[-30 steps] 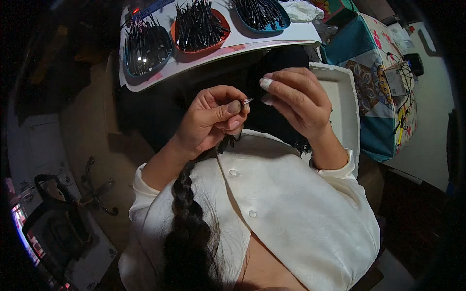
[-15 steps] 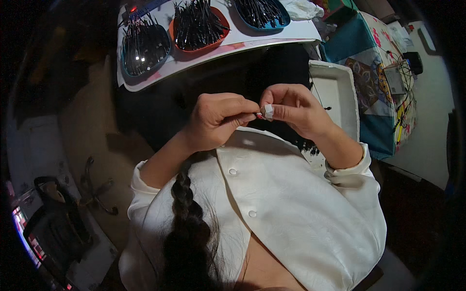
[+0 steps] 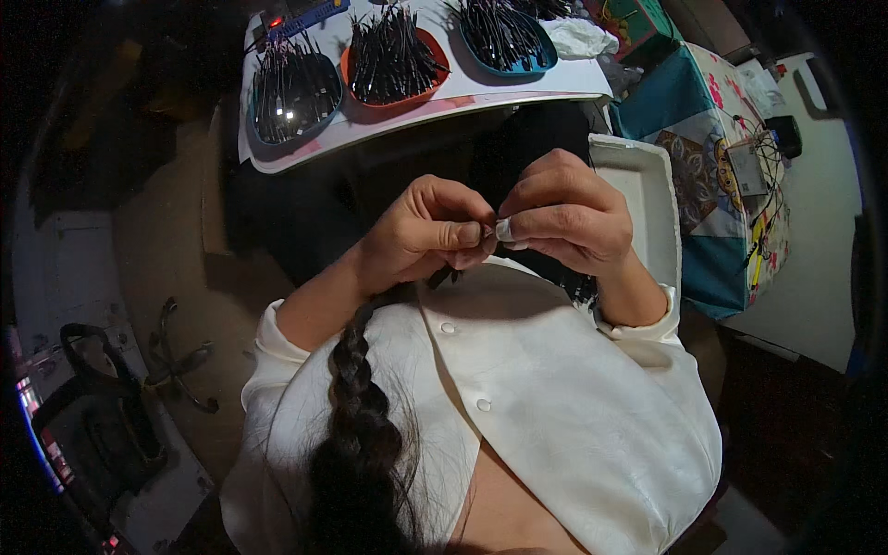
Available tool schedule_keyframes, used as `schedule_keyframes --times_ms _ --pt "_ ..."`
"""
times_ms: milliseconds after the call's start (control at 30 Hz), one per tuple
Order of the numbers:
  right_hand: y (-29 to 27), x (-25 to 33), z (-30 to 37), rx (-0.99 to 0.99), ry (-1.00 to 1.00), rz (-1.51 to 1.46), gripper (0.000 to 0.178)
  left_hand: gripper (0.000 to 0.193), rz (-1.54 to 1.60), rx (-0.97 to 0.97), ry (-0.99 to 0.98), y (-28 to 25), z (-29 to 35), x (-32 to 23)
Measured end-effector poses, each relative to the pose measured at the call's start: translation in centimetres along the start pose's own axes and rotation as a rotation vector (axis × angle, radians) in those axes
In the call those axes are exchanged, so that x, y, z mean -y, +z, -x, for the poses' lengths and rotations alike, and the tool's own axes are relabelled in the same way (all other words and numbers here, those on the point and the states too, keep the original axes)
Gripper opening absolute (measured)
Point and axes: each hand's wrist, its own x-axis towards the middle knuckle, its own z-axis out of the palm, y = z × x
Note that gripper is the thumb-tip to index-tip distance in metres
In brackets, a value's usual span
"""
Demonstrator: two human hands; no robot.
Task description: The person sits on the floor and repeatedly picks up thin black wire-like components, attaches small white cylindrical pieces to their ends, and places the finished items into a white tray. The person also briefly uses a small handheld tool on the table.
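My left hand (image 3: 421,231) and my right hand (image 3: 572,217) meet in front of my chest, fingertips pinched closely together. Between them is a short black cable (image 3: 444,276), whose dark end pokes out below the left fingers; a tiny reddish bit shows where the fingertips meet. White tape (image 3: 504,230) is wrapped around a fingertip of my right hand. The end of the cable inside the right-hand pinch is hidden by the fingers.
Ahead, a white table carries a dark blue tray (image 3: 255,118), an orange tray (image 3: 348,79) and a teal tray (image 3: 474,51), each heaped with short black cables. A white foam box (image 3: 659,199) stands at my right. Beyond it is a cloth-covered stand (image 3: 680,236) with tangled wires.
The right hand has turned so its back and knuckles face up. The left thumb now lies across the pinch, and the black cable's end has come into view below the left hand.
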Motion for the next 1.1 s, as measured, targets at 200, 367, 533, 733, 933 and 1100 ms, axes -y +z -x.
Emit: schedule_keyframes --times_ms 200,367,533,733,933,1100 --pt "0.6 0.5 0.3 0.016 0.127 0.009 0.021 0.014 -0.109 -0.020 0.024 0.5 -0.2 -0.2" --pt "2.7 1.8 2.3 -0.153 0.694 -0.471 0.006 0.010 -1.218 -0.155 0.351 1.5 0.2 -1.5" --pt "2.6 1.9 3.2 -0.212 0.879 -0.700 0.015 0.012 -1.109 -0.185 0.301 1.8 0.3 -1.4" --pt "1.4 1.0 2.5 -0.171 0.051 0.406 0.026 0.015 -0.311 -0.234 0.139 1.4 0.5 -0.9" --pt "1.3 0.4 2.3 -0.117 -0.186 0.676 0.026 0.017 -0.058 -0.167 0.078 1.0 0.3 0.1" --pt "0.5 0.2 1.1 -0.022 -0.124 0.570 0.030 0.017 -0.126 -0.199 0.029 1.1 0.2 0.0"
